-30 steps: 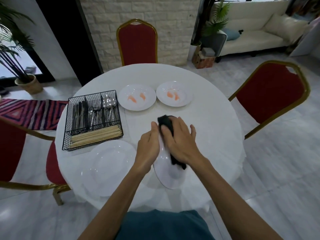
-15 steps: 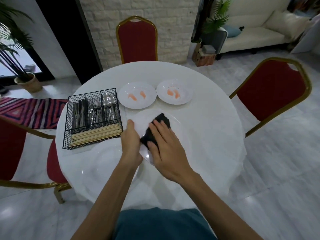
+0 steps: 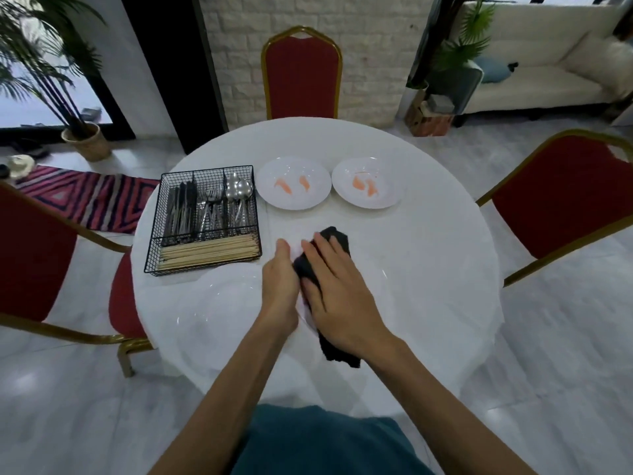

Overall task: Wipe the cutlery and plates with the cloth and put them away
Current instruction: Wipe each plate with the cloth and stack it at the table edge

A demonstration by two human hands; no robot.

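Observation:
My left hand (image 3: pixel 281 289) grips the left rim of a white plate (image 3: pixel 296 250) near the middle of the round white table (image 3: pixel 428 269). With my right hand (image 3: pixel 339 296) I press a dark cloth (image 3: pixel 334 236) flat onto that plate; most of the plate is hidden under hand and cloth. Two white plates with orange smears (image 3: pixel 293 200) (image 3: pixel 365 198) lie side by side farther back. A clean white plate (image 3: pixel 219 313) lies at the near left. A black wire basket (image 3: pixel 205 221) at the left holds knives, forks, spoons and chopsticks.
Red chairs with gold frames stand at the far side (image 3: pixel 301 73), the right (image 3: pixel 565 197) and the left (image 3: pixel 30 252). A striped rug (image 3: pixel 92 197) and potted plants lie beyond on the left, a pale sofa (image 3: pixel 534 63) at the back right.
My right hand has kept sliding the cloth over the plate, first toward the far left, then back toward me. My left hand has shifted along the rim and the plate has turned.

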